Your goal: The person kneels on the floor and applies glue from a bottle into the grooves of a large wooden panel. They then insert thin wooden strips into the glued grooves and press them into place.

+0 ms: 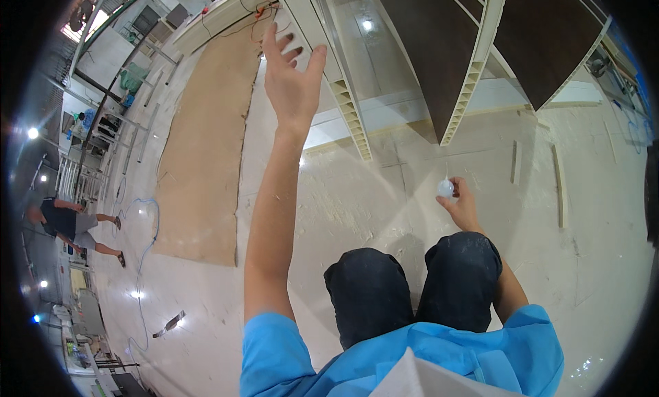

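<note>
My left hand (292, 88) is raised on an outstretched arm, its fingers spread with nothing in them. It is nearest to a white panel edge (355, 126) whose end shows hollow cells. Low over the floor, my right hand (465, 208) has its fingers round a small white bottle with a thin spout (445, 188), spout upward. In front of that hand a dark brown panel (432, 47) stands upright, with a pale hollow-celled edge (461, 98). Farther right stands a second dark brown panel (546, 43).
Pale strips (561, 184) lie on the tiled floor at the right, among shavings. To the left is a long brown sheet (199, 164). A blue hose (145, 260) and a flat tool (169, 323) lie beyond it. A person (65, 218) is at far left.
</note>
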### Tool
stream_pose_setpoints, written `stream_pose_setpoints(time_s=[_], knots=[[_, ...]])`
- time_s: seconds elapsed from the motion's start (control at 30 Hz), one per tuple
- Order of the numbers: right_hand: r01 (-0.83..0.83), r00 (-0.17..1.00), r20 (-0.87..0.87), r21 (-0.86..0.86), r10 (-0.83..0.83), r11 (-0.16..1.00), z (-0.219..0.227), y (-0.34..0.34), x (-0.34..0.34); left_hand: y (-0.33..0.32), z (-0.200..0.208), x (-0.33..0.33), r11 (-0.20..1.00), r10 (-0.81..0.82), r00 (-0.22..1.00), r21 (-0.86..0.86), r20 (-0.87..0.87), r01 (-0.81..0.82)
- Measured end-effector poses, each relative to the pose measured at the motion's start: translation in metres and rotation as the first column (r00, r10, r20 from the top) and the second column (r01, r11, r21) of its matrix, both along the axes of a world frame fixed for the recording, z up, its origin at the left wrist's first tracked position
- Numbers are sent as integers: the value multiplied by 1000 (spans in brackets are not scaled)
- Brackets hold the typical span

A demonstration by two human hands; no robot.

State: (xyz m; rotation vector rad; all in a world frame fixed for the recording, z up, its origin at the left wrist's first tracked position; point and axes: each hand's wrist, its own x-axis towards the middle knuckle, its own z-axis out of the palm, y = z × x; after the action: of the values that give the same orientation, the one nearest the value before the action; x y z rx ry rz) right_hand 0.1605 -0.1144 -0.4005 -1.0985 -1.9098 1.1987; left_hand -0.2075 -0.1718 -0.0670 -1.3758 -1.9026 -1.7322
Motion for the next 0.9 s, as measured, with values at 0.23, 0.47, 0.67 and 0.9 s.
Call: stream_pose_setpoints(time_s=[0.23,0.47,0.67,0.9], knots=[[9,1000,12,-118,-7,993,-15,-16,3,1,17,-3,975,221,757,130,-615,-179],[33,999,42,-143,-28,989,-25,-20,6,8,17,-4,961,275,714,154,-644,-232],[51,999,17,-145,-49,988,-25,-17,9,10,14,-2,957,287,705,160,-648,-242],[70,997,21,-128,-68,989,-19,-17,17,8,15,-1,972,232,690,148,-685,-180]])
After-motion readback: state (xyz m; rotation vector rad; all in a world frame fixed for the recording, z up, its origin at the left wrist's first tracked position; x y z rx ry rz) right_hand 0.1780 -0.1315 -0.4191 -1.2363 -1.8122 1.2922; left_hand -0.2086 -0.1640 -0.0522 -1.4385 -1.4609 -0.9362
